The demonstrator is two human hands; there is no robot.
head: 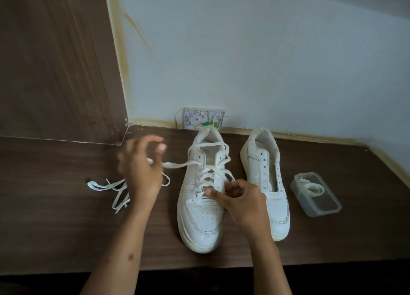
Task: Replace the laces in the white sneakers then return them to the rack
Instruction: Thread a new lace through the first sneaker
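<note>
Two white sneakers stand side by side on a dark wooden table (66,228), toes toward me. The left sneaker (199,223) carries a white lace (213,172) through its eyelets. My left hand (142,170), blurred, grips one end of that lace, which runs taut from the shoe's upper left eyelet. My right hand (239,197) pinches the lace low on the crossings. The right sneaker (264,168) has bare eyelets. A loose white lace (111,187) lies on the table behind my left hand.
A clear plastic box (316,198) with a coiled white lace inside sits right of the sneakers. A white wall box (203,118) with wires is at the back by the pale wall. A wooden panel (55,62) rises at the left. The table's front edge is near me.
</note>
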